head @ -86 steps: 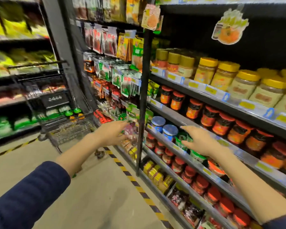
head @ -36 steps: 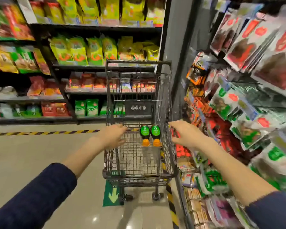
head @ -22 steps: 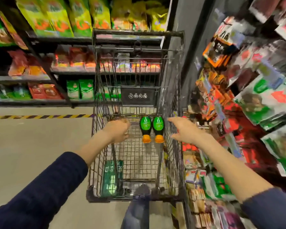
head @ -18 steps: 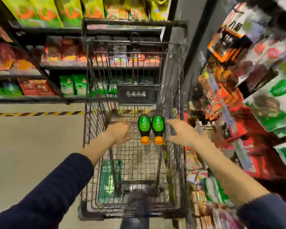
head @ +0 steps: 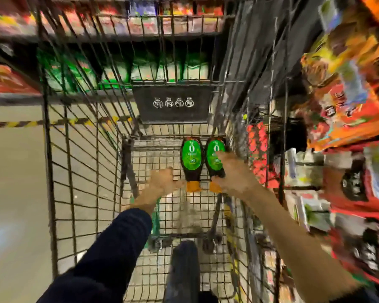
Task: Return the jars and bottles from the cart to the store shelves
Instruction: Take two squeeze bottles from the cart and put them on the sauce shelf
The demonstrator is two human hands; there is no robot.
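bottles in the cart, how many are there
2, side by side in the cart: left bottle beside the left hand, right bottle under the right hand. No others visible.

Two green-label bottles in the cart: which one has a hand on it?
The right bottle, nearer the cart's right wall: the right hand covers its lower part. The left bottle shows whole; the left hand sits beside its orange cap.
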